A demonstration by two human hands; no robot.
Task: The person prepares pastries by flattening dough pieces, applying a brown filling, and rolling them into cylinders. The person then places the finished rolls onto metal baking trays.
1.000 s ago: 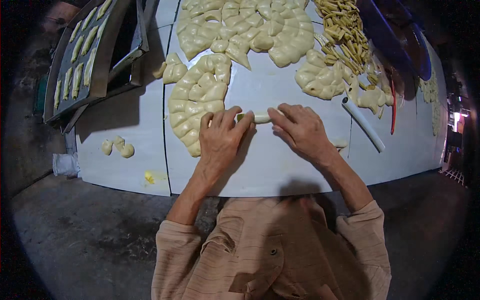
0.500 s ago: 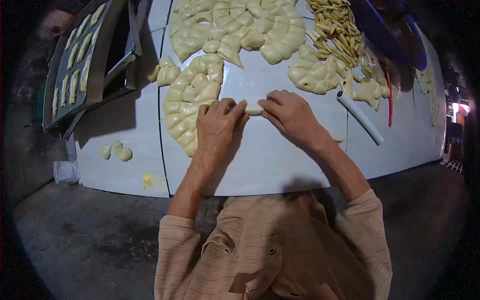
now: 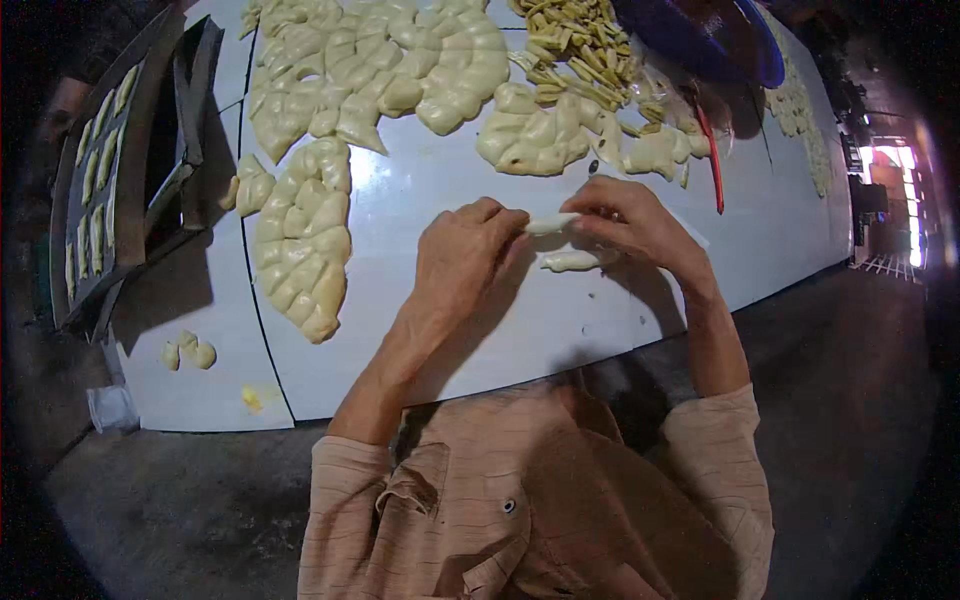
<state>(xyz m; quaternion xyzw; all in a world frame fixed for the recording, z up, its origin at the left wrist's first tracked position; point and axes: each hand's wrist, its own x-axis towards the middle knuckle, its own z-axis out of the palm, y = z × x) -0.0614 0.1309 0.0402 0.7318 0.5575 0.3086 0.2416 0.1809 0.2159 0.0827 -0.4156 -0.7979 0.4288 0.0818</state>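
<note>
Between my two hands a short pale dough roll (image 3: 549, 225) is held at its ends, over the white tabletop. My left hand (image 3: 462, 252) pinches its left end with thumb and fingers together. Gripping the other end is my right hand (image 3: 632, 222), fingers curled and partly over the roll. Just below lies another rolled dough piece (image 3: 572, 261) on the table, close to my right hand. A white rod with a dark tip (image 3: 594, 167) runs behind my right hand, mostly hidden by it.
Many flattened dough pieces (image 3: 305, 240) overlap at left and far side. Beyond them sit a heap of yellowish strips (image 3: 580, 50), a blue basin (image 3: 760, 65) and a red stick (image 3: 714, 160). At left, a dark tray (image 3: 125, 190) holds dough rolls; small dough lumps (image 3: 188, 350) lie nearby.
The view has turned to the right. Both hands have carried the dough roll rightward over the table, near the other rolled piece, and my right hand now covers much of the white rod.
</note>
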